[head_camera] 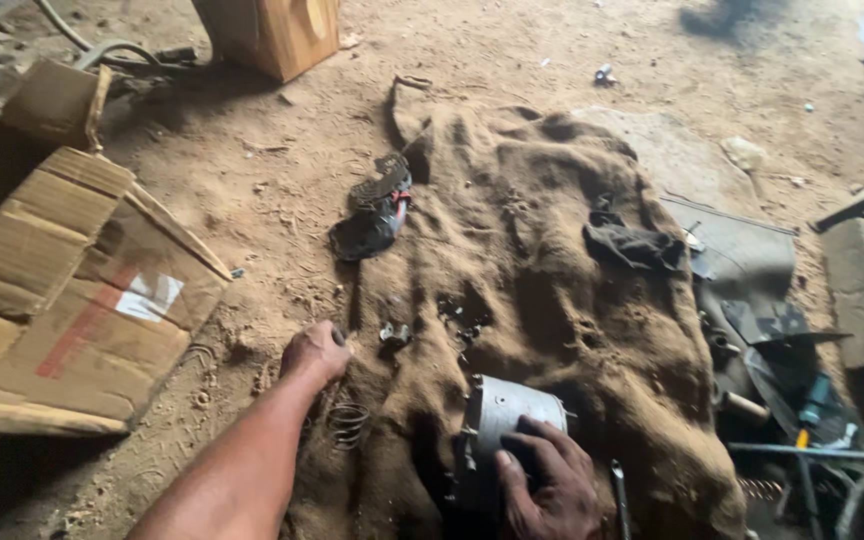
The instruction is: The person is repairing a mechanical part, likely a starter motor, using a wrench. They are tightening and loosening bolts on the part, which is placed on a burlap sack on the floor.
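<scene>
My right hand [544, 485] rests on top of a grey metal cylinder housing [497, 425] that lies on a brown burlap sack [552, 290] spread over the dirt floor. My left hand [315, 352] reaches out to the sack's left edge, fingers curled down at the ground; what it grips is hidden. A coil spring [348, 422] lies just below that hand. Small metal parts [393, 333] sit on the sack right of my left hand.
A flattened cardboard box [62, 290] lies at the left. A worn sandal [377, 208] sits above my left hand. A dark rag [632, 245] lies on the sack. Tools and metal scraps [782, 400] crowd the right; a wooden box [272, 35] stands at the top.
</scene>
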